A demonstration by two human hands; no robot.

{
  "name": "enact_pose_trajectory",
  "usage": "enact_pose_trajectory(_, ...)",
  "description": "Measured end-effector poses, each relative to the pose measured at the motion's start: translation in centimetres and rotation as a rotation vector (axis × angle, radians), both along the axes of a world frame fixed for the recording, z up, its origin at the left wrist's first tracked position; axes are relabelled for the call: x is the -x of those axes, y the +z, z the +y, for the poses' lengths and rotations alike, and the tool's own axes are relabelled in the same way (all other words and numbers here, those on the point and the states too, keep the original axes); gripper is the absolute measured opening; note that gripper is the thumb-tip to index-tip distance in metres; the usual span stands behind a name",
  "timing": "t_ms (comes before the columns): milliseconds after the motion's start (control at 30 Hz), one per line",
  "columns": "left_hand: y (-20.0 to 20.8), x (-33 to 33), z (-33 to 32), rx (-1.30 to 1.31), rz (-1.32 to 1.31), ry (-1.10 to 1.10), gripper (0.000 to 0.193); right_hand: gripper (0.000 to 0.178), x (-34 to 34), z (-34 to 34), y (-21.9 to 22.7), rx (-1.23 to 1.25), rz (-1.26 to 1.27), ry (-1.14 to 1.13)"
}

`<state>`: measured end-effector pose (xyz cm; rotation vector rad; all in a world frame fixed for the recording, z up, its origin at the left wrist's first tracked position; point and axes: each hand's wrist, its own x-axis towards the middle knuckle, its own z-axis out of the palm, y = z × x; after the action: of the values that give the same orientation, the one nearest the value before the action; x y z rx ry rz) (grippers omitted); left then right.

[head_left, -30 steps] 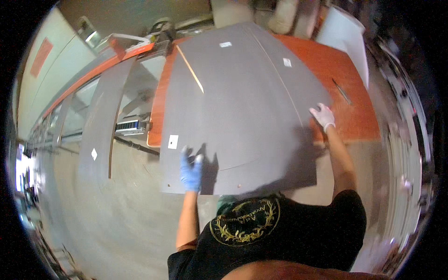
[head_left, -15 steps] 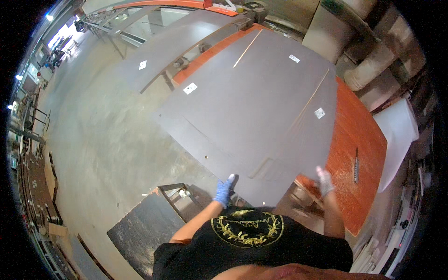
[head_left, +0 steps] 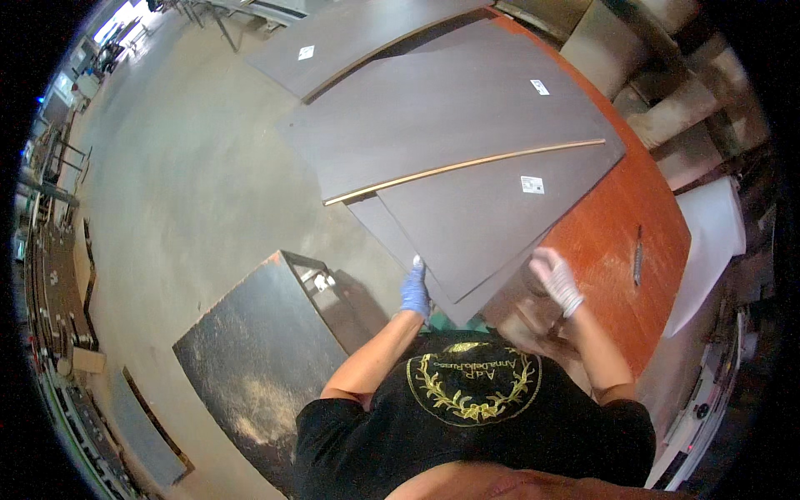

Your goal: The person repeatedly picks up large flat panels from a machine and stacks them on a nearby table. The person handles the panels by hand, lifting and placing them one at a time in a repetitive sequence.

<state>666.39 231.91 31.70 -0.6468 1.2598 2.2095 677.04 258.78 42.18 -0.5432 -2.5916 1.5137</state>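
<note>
My left hand (head_left: 415,292), in a blue glove, grips the left near edge of a grey panel (head_left: 458,225), thumb on top and fingers hidden underneath. This panel bears a white label and lies slightly askew over another grey sheet, whose edge shows below it. My right hand (head_left: 557,279), in a pale glove, is beside the panel's right near edge, its fingers loosely bent and apart. Whether the fingertips touch the edge I cannot tell. Beyond, a larger grey panel (head_left: 442,100) ends in a long wood-coloured edge (head_left: 467,167) across the near panel.
Under the panels stretches an orange-red tabletop (head_left: 617,242) with a dark slim tool (head_left: 637,257) on it. A dusty black-topped table (head_left: 258,358) stands at my left. Farther off lies another grey panel (head_left: 350,42). White sheeting (head_left: 708,242) hangs at the right.
My right hand has come closer to the panel's edge. The view has shifted, and one long wood-coloured edge now crosses the panels where two short strips showed. My left hand stays at the panel's edge.
</note>
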Motion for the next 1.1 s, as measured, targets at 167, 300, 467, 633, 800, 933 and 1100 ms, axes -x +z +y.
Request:
enact_pose_trajectory(167, 5.6, -6.3, -7.1, 0.191, 0.239, 0.083, 0.050, 0.046, 1.6, 10.8, 4.8, -0.408, 0.114, -0.137)
enact_pose_trajectory(300, 8.5, -16.6, -13.3, 0.270, -0.047, 0.294, 0.059, 0.064, 2.7, 19.3, 8.7, -0.849, -0.181, -0.314)
enact_pose_trajectory(467, 24.9, -28.6, -19.9, 0.381, -0.043, 0.429, 0.051, 0.081, 1.1, 32.3, 18.4, -0.378, -0.039, -0.126)
enact_pose_trajectory(633, 32.8, -33.2, -18.1, 0.574, -0.289, 0.672, 0.056, 0.074, 11.8, 29.1, 28.5, -0.296, -0.120, 0.104)
enact_pose_trajectory(800, 27.2, -34.0, -16.6, 0.720, -0.504, 0.733, 0.066, 0.069, 21.5, 25.8, 33.8, -0.004, -0.354, 0.153)
enact_pose_trajectory(933, 26.6, -34.6, -15.2, 0.870, -0.589, 0.633, 0.067, 0.085, 22.3, 28.0, 32.2, -0.060, -0.434, 0.290)
enact_pose_trajectory(1100, 33.5, -30.4, -16.4, 1.598, -0.321, 0.593, 0.046, 0.086, 18.6, 24.0, 34.2, 0.378, -0.678, 0.247)
